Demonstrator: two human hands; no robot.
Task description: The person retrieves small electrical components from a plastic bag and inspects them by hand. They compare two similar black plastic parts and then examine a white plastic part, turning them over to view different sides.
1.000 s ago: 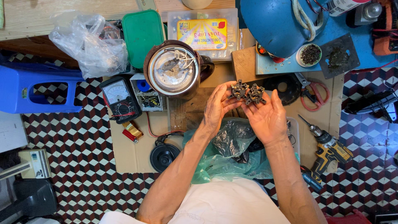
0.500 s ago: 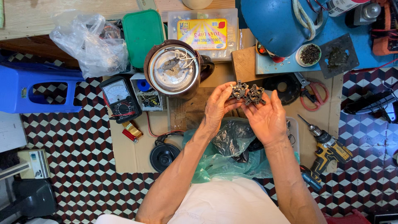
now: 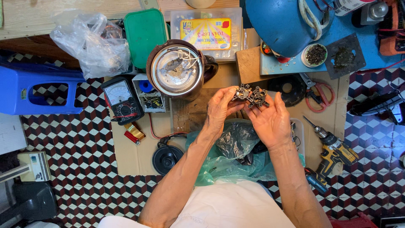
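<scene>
My left hand (image 3: 221, 108) and my right hand (image 3: 271, 120) are raised together above a cardboard sheet (image 3: 135, 156), each gripping a small dark metal part with prongs. The left one's part (image 3: 242, 92) touches the right one's part (image 3: 259, 97). Just behind them stands an upturned electric kettle (image 3: 179, 69), its round metal base with wires facing up. A green plastic bag (image 3: 236, 158) holding a black bag lies under my wrists.
An analogue multimeter (image 3: 122, 100) and a small parts box (image 3: 147, 93) lie left of the kettle. A yellow cordless drill (image 3: 334, 151), red-handled scissors (image 3: 319, 91), a black round base (image 3: 166, 157), a blue stool (image 3: 38, 95) and a clear plastic bag (image 3: 95, 42) surround the cardboard.
Both hands stay in place with the two small parts; the fingers have shifted slightly, turning the pieces against each other.
</scene>
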